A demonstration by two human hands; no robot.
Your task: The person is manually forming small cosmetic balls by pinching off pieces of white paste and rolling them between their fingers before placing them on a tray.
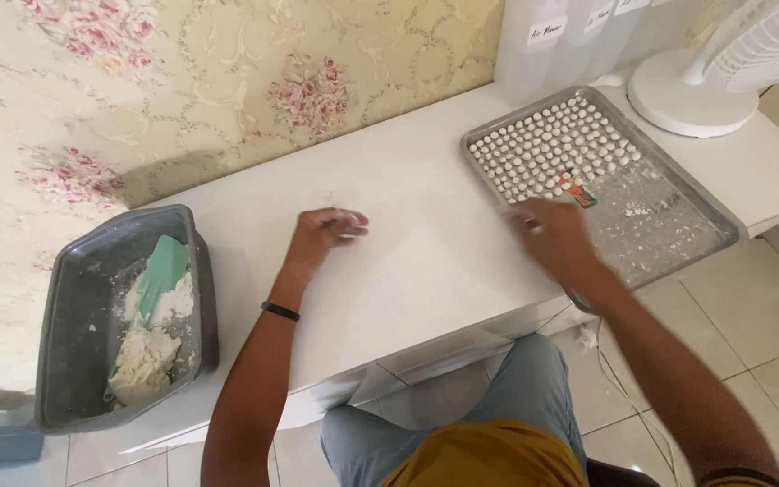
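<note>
My left hand (325,231) rests on the white table (426,261) with its fingers curled around a small piece of pale dough. My right hand (552,236) is blurred at the near left corner of a metal baking tray (678,225); what its fingers hold cannot be made out. Several small white dough balls (552,144) lie in rows on the far half of the tray. A small red and green object (577,191) lies on the tray just beyond my right hand.
A grey plastic tub (83,361) at the left end holds a lump of dough (142,361) and a green scraper (160,275). A white fan (723,63) and a translucent container (570,41) stand behind the tray. Floral wallpaper backs the table.
</note>
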